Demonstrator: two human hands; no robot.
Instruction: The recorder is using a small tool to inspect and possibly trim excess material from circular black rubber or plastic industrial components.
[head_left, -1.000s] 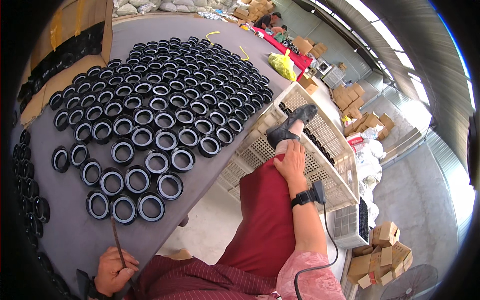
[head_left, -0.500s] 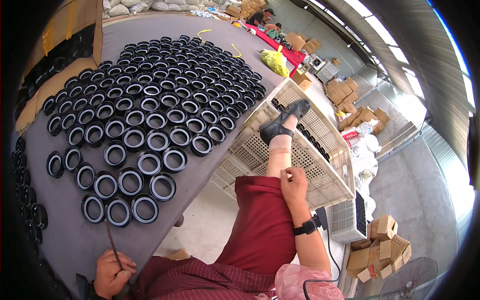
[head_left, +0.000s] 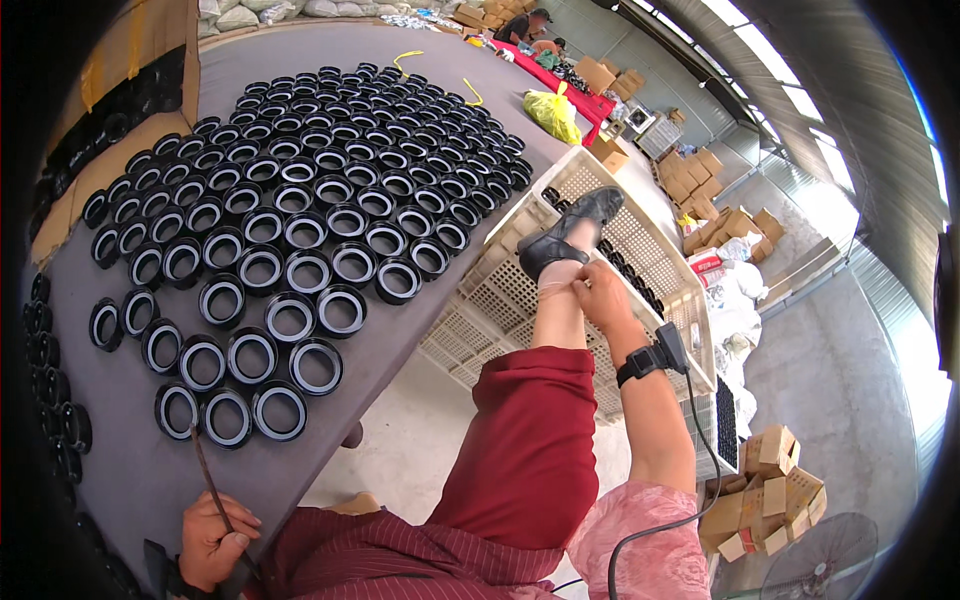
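Note:
At the table's near edge, my left hand [head_left: 213,540] is closed around a thin, dark brown stick [head_left: 208,470]. The stick's far tip reaches the front row of black rings [head_left: 228,418], which have pale inner rims and stand in a wide spread over the grey table [head_left: 400,360]. My right hand [head_left: 604,296] is at the ankle of my raised leg, fingers pinched together by the top of a thin, sheer sock [head_left: 560,275]; whatever they grip is hidden. The foot, in a black shoe [head_left: 572,236], rests on a cream plastic crate [head_left: 655,345].
Inside the crate lie more black rings [head_left: 630,270]. A yellow plastic bag [head_left: 552,115] sits at the table's far right corner. A big cardboard box [head_left: 115,100] stands at left. Cardboard cartons [head_left: 765,500] and a fan [head_left: 820,565] are at lower right. Two people work at a red-covered table [head_left: 535,68].
My right hand has moved from below the knee up to the ankle. My left hand has shifted slightly left and still holds the stick.

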